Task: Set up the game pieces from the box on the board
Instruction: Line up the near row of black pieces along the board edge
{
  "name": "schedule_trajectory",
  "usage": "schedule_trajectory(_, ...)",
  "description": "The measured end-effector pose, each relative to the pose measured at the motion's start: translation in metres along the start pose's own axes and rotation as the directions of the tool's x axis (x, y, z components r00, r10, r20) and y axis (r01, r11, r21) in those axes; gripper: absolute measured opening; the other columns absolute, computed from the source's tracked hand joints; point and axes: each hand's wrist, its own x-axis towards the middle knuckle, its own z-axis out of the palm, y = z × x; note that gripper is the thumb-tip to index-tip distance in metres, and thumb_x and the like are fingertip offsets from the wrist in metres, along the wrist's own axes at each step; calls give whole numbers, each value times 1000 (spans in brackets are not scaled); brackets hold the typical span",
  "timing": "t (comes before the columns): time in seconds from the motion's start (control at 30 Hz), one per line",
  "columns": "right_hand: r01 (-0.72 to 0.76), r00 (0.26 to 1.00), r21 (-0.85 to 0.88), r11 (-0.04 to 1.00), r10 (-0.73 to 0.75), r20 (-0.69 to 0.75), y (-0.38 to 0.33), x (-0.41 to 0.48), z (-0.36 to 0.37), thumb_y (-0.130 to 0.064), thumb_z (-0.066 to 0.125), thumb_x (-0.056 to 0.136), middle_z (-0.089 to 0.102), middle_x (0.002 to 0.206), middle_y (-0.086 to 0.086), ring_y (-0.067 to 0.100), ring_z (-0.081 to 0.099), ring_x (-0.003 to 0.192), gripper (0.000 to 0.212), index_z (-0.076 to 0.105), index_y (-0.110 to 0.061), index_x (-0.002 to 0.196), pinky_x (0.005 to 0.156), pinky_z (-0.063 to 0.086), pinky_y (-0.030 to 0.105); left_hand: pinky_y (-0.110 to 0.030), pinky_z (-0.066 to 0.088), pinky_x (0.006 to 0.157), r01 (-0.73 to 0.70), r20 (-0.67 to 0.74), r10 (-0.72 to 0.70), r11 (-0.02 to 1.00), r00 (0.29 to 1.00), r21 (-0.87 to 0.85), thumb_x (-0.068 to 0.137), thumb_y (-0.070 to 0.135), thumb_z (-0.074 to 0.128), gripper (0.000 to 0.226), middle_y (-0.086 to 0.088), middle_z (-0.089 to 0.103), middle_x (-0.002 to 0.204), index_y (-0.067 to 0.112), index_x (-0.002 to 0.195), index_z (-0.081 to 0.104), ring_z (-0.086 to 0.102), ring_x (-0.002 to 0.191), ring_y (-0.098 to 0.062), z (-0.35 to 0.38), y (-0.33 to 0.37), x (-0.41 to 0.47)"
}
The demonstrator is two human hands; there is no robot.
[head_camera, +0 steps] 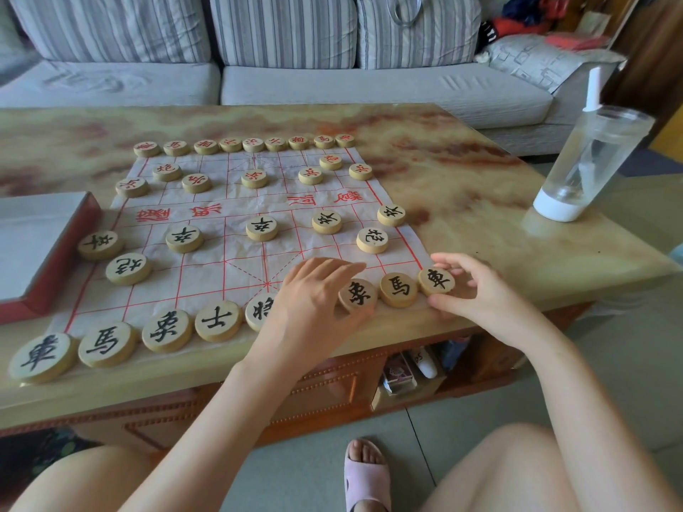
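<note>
Knees (517, 471) sit nearest. I read the right hand (480, 290) pinching the black chariot piece (437, 280) at the near right corner of the paper board (221, 267); the left hand (314, 293) lies curved over the near row (218, 321), and I cannot tell what it holds. The box (37, 234) lies left; a bottle (591, 157) stands far right on the table (462, 171)

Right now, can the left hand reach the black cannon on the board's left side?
Likely yes. The left hand is at the near row; only bare board lies between it and that cannon.
</note>
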Motion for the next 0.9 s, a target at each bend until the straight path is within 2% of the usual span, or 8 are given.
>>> schedule_trajectory(0.13, -5, 1000, -18, 1000, 5, 6, -5, -3, -1, -32, 74, 73, 51, 120, -20, 3, 42, 117, 57, 48, -43, 123, 106, 34, 38, -30, 40, 92, 26, 31, -27, 999, 999, 18, 75, 55, 52, 54, 5, 67, 106, 21, 116, 61, 58, 104, -17, -1, 1, -1)
schedule_trajectory(0.23, 3, 1000, -40, 999, -2, 9, -17, -8, -3, -44, 71, 71, 41, 126, -21, 7, 32, 124, 58, 44, -53, 122, 107, 30, 38, -31, 40, 92, 39, 49, -41, 999, 998, 28, 73, 54, 57, 54, 5, 67, 105, 21, 116, 61, 58, 103, -18, -2, 1, -1)
schedule_trajectory(0.33, 22, 998, 15, 1000, -23, 57, -32, -11, 2, -46, 72, 71, 35, 125, -18, 11, 30, 127, 55, 45, -58, 118, 106, 29, 36, -31, 41, 91, 42, 55, -44, 999, 998, 35, 74, 59, 49, 57, 4, 67, 106, 22, 115, 62, 59, 101, -19, -3, 2, 0)
schedule_trajectory(0.43, 70, 993, -72, 995, -62, 99, -42, -9, 11, -41, 72, 74, 34, 113, -26, 12, 30, 115, 52, 47, -54, 118, 94, 25, 26, -30, 41, 88, 42, 54, -44, 999, 998, 32, 73, 58, 44, 57, 5, 68, 103, 22, 113, 63, 59, 100, -19, -3, 3, 0)
schedule_trajectory(0.5, 67, 994, -125, 990, -55, 99, -44, -8, 14, -39, 71, 76, 35, 111, -23, 11, 27, 107, 52, 46, -53, 119, 90, 23, 24, -29, 41, 86, 41, 53, -42, 999, 998, 32, 74, 58, 44, 57, 5, 68, 102, 21, 112, 63, 60, 98, -19, -2, 3, 0)
schedule_trajectory(0.67, 46, 992, -149, 988, -27, 124, -45, -8, 14, -41, 71, 75, 34, 118, -16, 13, 27, 110, 54, 46, -51, 122, 89, 24, 26, -31, 42, 88, 41, 52, -42, 999, 998, 16, 73, 60, 46, 59, 4, 67, 104, 21, 113, 62, 59, 101, -19, 0, 0, 1)
schedule_trajectory(0.8, 9, 996, -9, 1000, -8, 90, -44, -7, 10, -45, 67, 78, 36, 124, -16, 10, 28, 120, 48, 48, -52, 121, 94, 24, 26, -31, 36, 98, 73, 86, -70, 997, 994, -25, 74, 66, 43, 64, 7, 63, 114, 25, 121, 57, 52, 111, -15, -2, -1, 2)
schedule_trajectory(0.9, 29, 999, 32, 999, -29, 17, -47, 2, 7, -42, 64, 81, 45, 119, -17, 9, 33, 126, 37, 54, -47, 117, 95, 26, 23, -31, 35, 100, 130, 89, -122, 987, 989, -95, 82, 52, 48, 49, 5, 61, 119, 23, 121, 58, 50, 116, -17, -10, 0, 8)
